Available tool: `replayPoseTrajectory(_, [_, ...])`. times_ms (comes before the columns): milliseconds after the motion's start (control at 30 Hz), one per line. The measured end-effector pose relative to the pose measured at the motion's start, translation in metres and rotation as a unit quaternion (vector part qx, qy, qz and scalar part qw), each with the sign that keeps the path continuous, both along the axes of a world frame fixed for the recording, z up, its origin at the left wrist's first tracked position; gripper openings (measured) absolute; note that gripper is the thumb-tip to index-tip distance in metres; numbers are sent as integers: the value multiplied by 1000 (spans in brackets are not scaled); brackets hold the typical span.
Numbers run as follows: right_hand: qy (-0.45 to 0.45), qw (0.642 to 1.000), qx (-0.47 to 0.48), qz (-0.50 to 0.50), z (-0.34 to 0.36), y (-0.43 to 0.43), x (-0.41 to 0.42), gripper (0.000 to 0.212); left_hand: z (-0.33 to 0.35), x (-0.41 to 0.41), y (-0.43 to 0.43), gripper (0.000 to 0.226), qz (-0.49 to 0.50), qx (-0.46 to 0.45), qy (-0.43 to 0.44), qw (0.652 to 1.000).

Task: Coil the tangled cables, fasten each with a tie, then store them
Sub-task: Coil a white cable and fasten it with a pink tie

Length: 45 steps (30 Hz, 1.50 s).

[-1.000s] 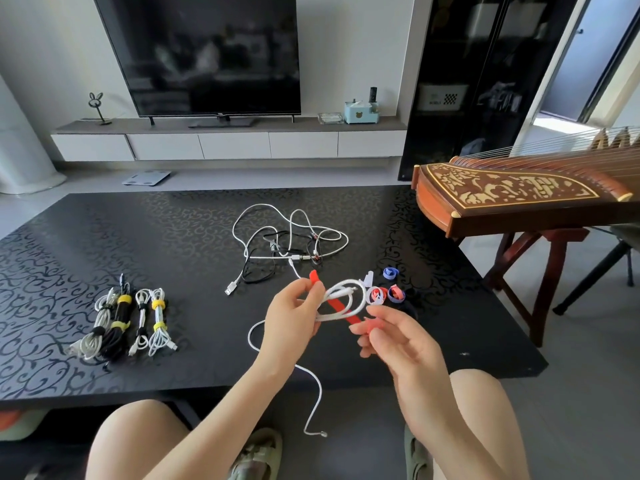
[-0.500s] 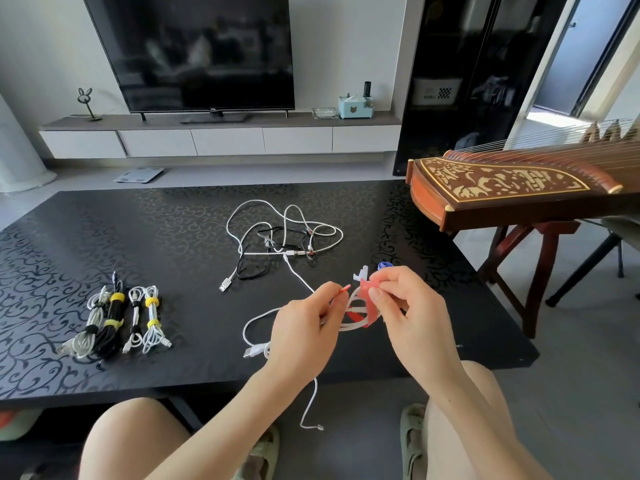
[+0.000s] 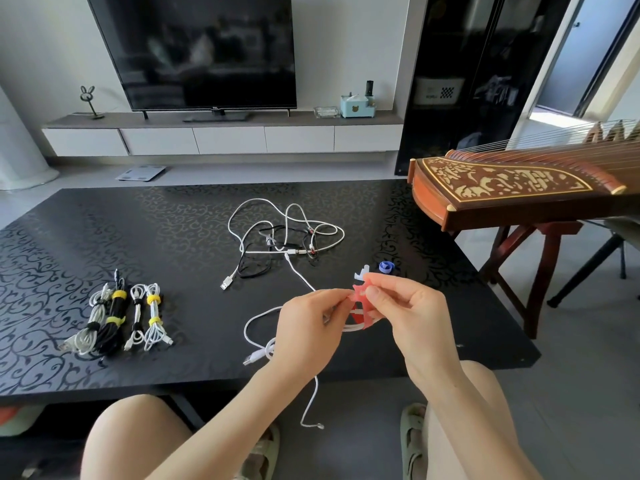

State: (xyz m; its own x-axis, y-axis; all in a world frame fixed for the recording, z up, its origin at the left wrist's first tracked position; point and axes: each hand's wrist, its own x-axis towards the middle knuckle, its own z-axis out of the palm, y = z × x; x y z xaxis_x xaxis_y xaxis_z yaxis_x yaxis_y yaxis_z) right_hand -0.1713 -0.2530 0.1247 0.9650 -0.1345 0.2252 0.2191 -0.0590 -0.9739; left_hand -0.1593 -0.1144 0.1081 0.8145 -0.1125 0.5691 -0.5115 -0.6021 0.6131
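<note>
I'm seeing both hands meeting above the near edge of the black table (image 3: 104,244). The left hand (image 3: 308,332) is gripping a coiled white cable (image 3: 353,328), fingers curled round the bundle. The right hand (image 3: 412,313) is pinching a red tie (image 3: 360,306) between thumb and forefinger, and the tie is wrapping across the coil. One loose loop of that cable is lying on the table by the left wrist, with its USB plug (image 3: 252,358) just beside; the other end is hanging down past the table edge between the knees.

Further back, mid-table, a tangled pile of white and black cables (image 3: 284,237) is sitting uncoiled. At the left, four finished bundles (image 3: 117,318) are lying side by side, each already tied, some with yellow ties. Just behind the right hand, a blue tie roll (image 3: 385,266) and a white tie (image 3: 361,273) are resting on the table. A wooden zither (image 3: 502,185) is standing off the right side.
</note>
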Motion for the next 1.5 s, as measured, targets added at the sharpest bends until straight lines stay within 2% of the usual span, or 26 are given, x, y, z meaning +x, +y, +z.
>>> replayPoseTrajectory(333, [44, 997, 62, -9, -5, 3, 1, 13, 4, -1, -3, 21, 33, 25, 38, 998])
replayPoseTrajectory(500, [53, 997, 55, -30, -9, 6, 3, 16, 3, -1, -4, 27, 38, 58, 37, 997])
replayPoseTrajectory(800, [60, 994, 81, -52, -13, 10, 5, 20, 0, 1, -1, 25, 5, 134, -35, 990])
replayPoseTrajectory(933, [74, 994, 66, -50, -13, 8, 7, 16, -6, 6, 2, 29, -9, 106, -44, 993])
replayPoseTrajectory(1033, [82, 994, 58, -45, -13, 7, 8, 18, -9, 6, 1, 14, -8, 36, -29, 999])
replayPoseTrajectory(1100, [90, 993, 58, -41, -13, 6, 8, 20, -11, 6, 1, 13, -7, 13, -19, 1000])
replayPoseTrajectory(1200, [100, 992, 64, -36, -13, 6, 10, 16, -12, 6, 3, 14, -19, 13, -23, 999])
replayPoseTrajectory(1333, [102, 992, 66, -32, -14, 8, 10, 13, -13, 7, 8, 28, -40, 43, -33, 998])
replayPoseTrajectory(1500, [48, 998, -4, -49, -20, 11, 10, 17, -10, 8, 10, 17, -50, 86, -46, 994])
